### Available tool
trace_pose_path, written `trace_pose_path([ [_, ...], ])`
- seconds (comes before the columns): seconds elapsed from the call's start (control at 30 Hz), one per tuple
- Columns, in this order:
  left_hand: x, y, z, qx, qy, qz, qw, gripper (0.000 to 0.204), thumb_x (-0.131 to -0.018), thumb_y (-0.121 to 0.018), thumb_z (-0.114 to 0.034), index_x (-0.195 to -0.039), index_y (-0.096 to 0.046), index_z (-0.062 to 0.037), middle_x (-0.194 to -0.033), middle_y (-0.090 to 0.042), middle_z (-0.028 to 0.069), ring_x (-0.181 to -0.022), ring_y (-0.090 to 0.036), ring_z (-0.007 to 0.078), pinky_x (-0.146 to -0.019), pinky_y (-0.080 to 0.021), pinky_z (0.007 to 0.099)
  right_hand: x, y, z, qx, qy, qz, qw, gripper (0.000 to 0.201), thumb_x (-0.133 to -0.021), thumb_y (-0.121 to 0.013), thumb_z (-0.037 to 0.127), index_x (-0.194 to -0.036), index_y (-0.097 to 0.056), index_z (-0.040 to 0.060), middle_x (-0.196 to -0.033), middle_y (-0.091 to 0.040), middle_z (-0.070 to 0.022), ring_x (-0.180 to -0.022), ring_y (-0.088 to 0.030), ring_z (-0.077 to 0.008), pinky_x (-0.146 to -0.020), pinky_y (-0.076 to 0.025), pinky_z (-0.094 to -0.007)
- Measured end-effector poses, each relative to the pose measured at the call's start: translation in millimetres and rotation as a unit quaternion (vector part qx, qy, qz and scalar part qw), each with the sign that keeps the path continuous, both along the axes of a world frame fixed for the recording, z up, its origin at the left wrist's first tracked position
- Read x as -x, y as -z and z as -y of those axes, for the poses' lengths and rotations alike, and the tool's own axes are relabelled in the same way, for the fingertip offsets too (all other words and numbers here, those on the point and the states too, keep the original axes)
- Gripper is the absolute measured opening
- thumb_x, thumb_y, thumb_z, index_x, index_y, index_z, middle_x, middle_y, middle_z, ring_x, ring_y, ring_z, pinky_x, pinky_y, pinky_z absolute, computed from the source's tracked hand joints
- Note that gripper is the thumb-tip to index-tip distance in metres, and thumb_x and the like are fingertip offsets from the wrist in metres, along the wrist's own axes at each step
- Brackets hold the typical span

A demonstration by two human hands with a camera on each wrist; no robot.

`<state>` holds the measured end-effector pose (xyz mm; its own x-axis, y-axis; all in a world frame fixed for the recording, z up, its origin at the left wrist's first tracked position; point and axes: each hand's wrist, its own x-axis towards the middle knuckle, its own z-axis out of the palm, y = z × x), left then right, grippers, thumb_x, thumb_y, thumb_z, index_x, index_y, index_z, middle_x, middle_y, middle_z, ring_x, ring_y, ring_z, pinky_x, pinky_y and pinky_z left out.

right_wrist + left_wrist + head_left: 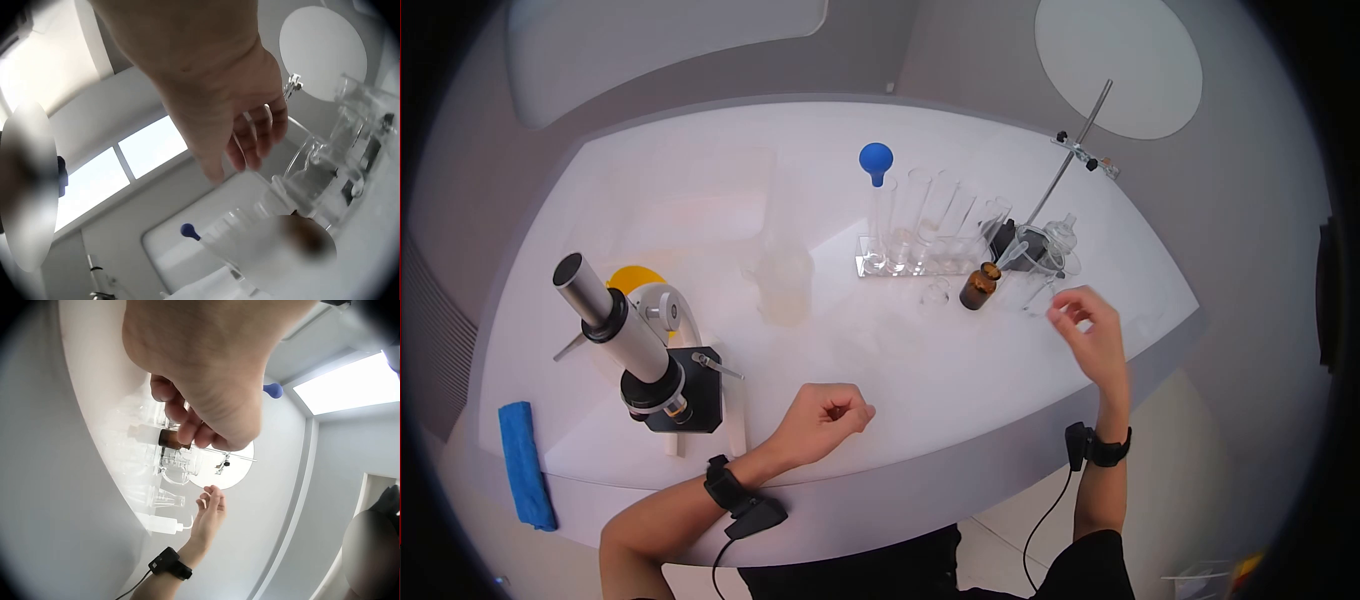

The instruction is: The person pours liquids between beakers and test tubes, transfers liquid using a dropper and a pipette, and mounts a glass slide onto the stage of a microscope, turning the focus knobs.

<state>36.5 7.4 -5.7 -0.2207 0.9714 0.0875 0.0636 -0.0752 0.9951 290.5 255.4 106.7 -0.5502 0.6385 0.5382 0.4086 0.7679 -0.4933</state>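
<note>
My left hand (822,422) is low over the front of the table, fingers loosely curled, nothing visibly held; the left wrist view shows the same hand (200,375) with bent fingers. Farther right, my right hand (1092,335) is raised beside clear glassware (1040,292), its fingers relaxed and bent. In the right wrist view this hand (231,106) has its fingers spread and empty. A brown bottle (978,288) stands upright to its left, with a clear dropper (1012,254) beside the neck. Behind the bottle a clear rack (920,268) bears several glass tubes.
A microscope (635,350) stands at the left, a blue cloth (525,465) near the left edge. A blue bulb (876,160) tops one tube. A metal stand (1070,160) rises at the back right. In the left wrist view, a white squeeze bottle (164,524) stands near the edge.
</note>
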Motion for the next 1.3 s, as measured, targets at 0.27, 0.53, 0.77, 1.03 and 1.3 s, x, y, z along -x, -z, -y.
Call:
trace_pose_path([
  [0.27,0,-4,5,-0.071,0.024,-0.083,0.994,0.039,-0.081,-0.062,-0.001,-0.058,-0.031,-0.0018,-0.053,-0.032,0.0003,-0.052,-0.028,0.006,-0.046,-0.024,0.029,102,41,67,0.289,-0.465,0.108,0.83,0.041,-0.085,-0.073,0.012,-0.058,-0.044,0.003,-0.051,-0.037,-0.0001,-0.049,-0.031,-0.0085,-0.046,-0.026,-0.0291],
  [0.53,-3,-9,3,0.02,0.039,-0.096,0.994,0.043,-0.084,-0.064,-0.004,-0.057,-0.03,-0.0038,-0.052,-0.028,-0.0015,-0.051,-0.024,0.0075,-0.046,-0.022,0.0295,88,87,68,0.252,-0.457,0.021,0.853,0.046,-0.088,-0.069,0.019,-0.054,-0.042,0.005,-0.045,-0.034,0.0003,-0.042,-0.032,-0.011,-0.043,-0.028,-0.0284],
  [0.77,-2,-7,3,0.028,0.034,-0.118,0.992,0.042,-0.081,-0.063,0.0,-0.059,-0.028,-0.0017,-0.053,-0.026,0.0019,-0.051,-0.023,0.009,-0.046,-0.021,0.0291,89,84,43,0.142,-0.417,0.014,0.898,0.043,-0.085,-0.066,0.019,-0.053,-0.041,0.0056,-0.046,-0.04,-0.0065,-0.04,-0.041,-0.0238,-0.043,-0.033,-0.0338],
  [1.03,0,-6,4,0.016,0.027,-0.101,0.994,0.042,-0.08,-0.063,0.003,-0.06,-0.026,-0.0015,-0.053,-0.026,0.0022,-0.051,-0.022,0.0098,-0.046,-0.02,0.0296,92,89,44,0.069,-0.429,-0.013,0.901,0.045,-0.083,-0.067,0.013,-0.052,-0.035,0.0062,-0.046,-0.036,-0.0058,-0.038,-0.038,-0.0227,-0.041,-0.031,-0.0331],
  [1.3,2,-8,4,0.021,0.031,-0.125,0.991,0.04,-0.079,-0.061,0.006,-0.057,-0.029,-0.001,-0.05,-0.032,0.0008,-0.048,-0.027,0.0084,-0.045,-0.022,0.0285,90,85,42,0.06,-0.415,0.012,0.908,0.039,-0.081,-0.067,0.016,-0.053,-0.042,0.0065,-0.047,-0.04,-0.0072,-0.041,-0.042,-0.0257,-0.043,-0.034,-0.0343],
])
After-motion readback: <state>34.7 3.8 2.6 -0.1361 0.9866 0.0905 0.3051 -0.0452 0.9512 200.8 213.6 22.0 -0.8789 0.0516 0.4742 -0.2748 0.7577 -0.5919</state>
